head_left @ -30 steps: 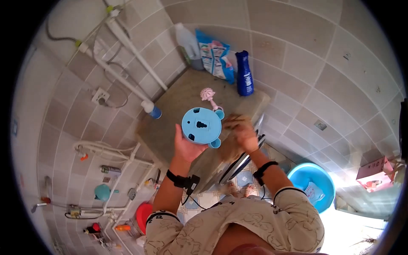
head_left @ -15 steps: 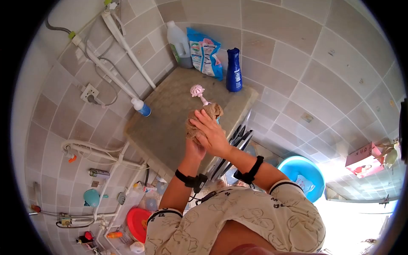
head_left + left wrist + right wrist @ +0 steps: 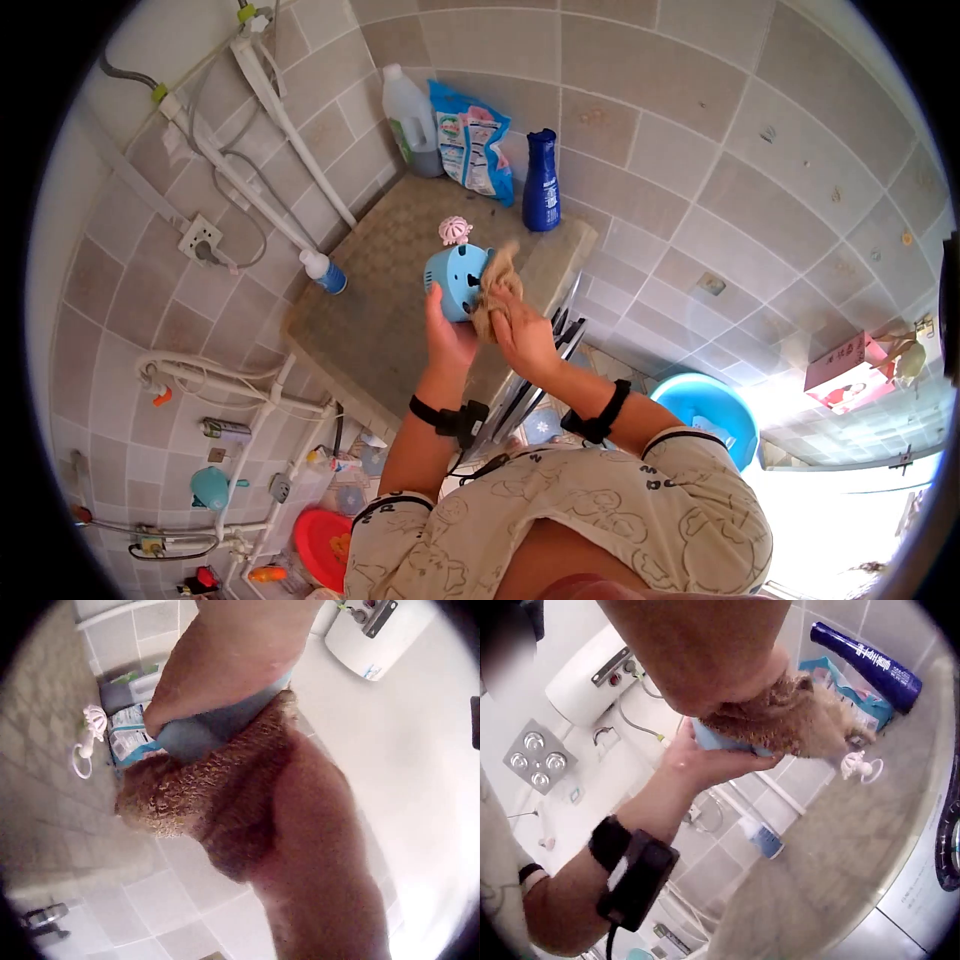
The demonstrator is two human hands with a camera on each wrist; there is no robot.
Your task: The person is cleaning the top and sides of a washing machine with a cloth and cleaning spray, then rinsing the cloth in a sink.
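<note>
head view — blue case [image 3: 452, 283] upright on edge in left hand [image 3: 447, 340]; right hand [image 3: 525, 340] clutches cloth [image 3: 494, 283]

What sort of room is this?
Most likely a home bathroom used for laundry: tiled walls, a washing machine, a blue bottle and water pipes on the wall.

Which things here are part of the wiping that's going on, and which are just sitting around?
In use: left hand, gripping the light blue bear-shaped object; right hand, holding the brown cloth against it.
Lying about: pink trinket, dark blue bottle, detergent bag and white jug, all on the washer top; blue basin.
</note>
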